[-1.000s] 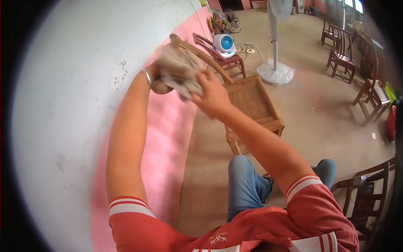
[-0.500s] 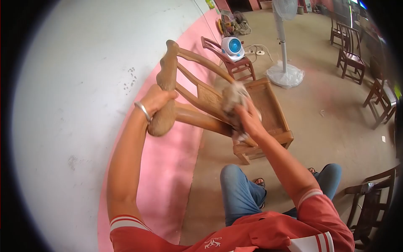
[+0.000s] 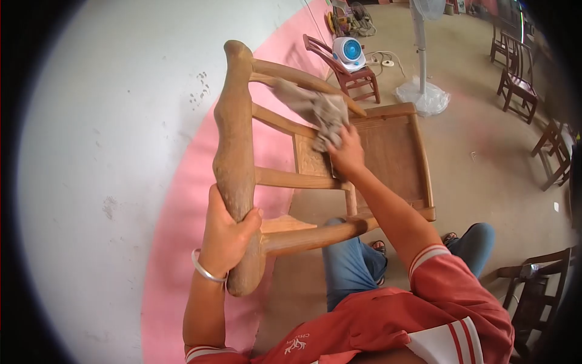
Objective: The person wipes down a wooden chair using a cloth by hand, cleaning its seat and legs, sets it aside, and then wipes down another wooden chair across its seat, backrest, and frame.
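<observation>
A brown wooden chair stands before me, its curved top rail on the left and its seat on the right. My left hand is wrapped around the lower part of that rail, with a silvery bangle on the wrist. In my right hand is a crumpled greyish cloth, which lies over the backrest beside the carved middle panel. One end of the cloth trails out to the left, a little blurred. The fingertips of my right hand are partly hidden by the cloth.
To the left rises a white and pink wall. Behind the chair, a small blue-and-white fan sits on a red-brown chair. A white pedestal fan stands farther right. Several wooden chairs line the right side, one dark chair close by.
The chair has turned and shifted, its back now spread broader toward me. My left hand has come lower with the rail, and my right hand has moved up and left along the backrest with the cloth.
</observation>
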Tool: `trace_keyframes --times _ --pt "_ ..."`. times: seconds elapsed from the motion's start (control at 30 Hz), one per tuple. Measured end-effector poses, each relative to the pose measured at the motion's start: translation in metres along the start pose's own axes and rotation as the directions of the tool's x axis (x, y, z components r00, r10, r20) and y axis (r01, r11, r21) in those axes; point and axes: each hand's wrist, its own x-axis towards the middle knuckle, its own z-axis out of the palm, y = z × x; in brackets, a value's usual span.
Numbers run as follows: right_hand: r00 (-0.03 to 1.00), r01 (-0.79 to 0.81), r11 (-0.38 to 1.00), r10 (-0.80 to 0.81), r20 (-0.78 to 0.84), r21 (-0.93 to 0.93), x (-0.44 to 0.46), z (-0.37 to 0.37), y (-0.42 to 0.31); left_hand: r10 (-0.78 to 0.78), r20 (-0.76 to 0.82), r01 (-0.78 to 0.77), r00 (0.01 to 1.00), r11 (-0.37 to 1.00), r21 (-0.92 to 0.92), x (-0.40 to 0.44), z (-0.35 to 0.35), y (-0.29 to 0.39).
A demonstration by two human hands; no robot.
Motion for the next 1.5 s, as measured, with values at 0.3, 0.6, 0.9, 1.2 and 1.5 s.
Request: trace_keyframes --times 0.3,0.6,0.9,1.2,1.5 --pt "0.9 -0.399 0.795 0.245 0.359 0.457 -0.083 -0.049 0.093 -0.079 0.019 0.081 0.997 0.975 -0.207 -0.036 -0.007 -0.005" --pt "0.38 0.906 0.344 -0.917 -0.118 0.245 0.021 -0.083 -0.244 -0.086 0.021 0.089 0.996 0.975 -0.203 -0.056 -0.001 -0.002" --pt "0.851 0.503 0.851 -0.458 -0.255 0.152 0.124 -0.034 -0.125 -0.113 -0.018 0.107 0.993 0.971 -0.214 -0.078 -0.001 -0.008" --pt "0.989 0.148 0.913 -0.13 0.072 -0.381 0.055 -0.061 0.126 -0.153 -0.018 0.145 0.988 0.961 -0.234 -0.079 -0.002 -0.006" --pt "0.963 0.014 0.593 -0.225 0.149 0.805 0.108 -0.106 -0.12 -0.127 0.035 0.132 0.991 0.965 -0.225 -0.085 -0.005 -0.005"
